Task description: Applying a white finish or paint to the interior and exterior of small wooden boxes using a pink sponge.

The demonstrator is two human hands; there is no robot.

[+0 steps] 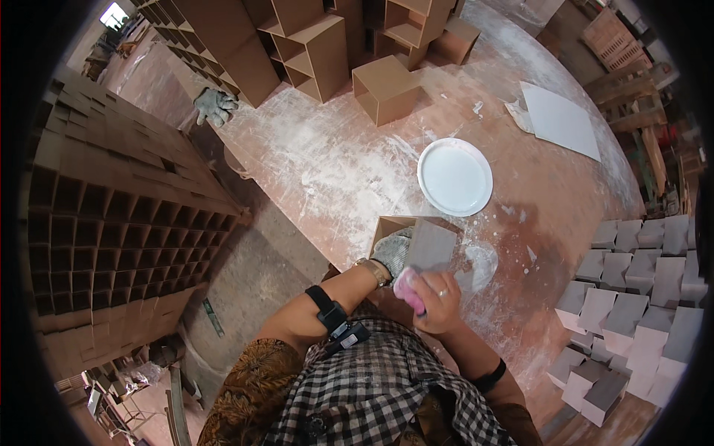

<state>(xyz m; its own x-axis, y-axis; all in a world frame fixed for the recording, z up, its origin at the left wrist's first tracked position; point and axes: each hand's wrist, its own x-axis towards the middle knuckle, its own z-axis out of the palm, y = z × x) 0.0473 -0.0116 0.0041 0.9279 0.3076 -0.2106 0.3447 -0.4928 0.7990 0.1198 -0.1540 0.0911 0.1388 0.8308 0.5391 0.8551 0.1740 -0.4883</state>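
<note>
At the table's near edge is a small brown box [394, 222], its open side towards my left hand. One face of it, a grey painted panel [433, 245], faces up. My left hand [393, 251], in a grey work glove, reaches into the box's opening and holds it; its fingertips are hidden. My bare right hand [439, 299] is closed on a pink sponge [408, 290], just at the near edge of the grey panel. Whether the sponge touches the panel I cannot tell. Beyond the box lies a round white lid or tray [455, 177] coated with white.
Plain brown boxes [387, 88] stand along the table's far side. A grey glove [216, 106] lies at its far left corner, a white sheet [561, 120] at the right. Grey-and-white painted boxes [628, 323] fill the right. Left of the table rises a stack of brown boxes [126, 230].
</note>
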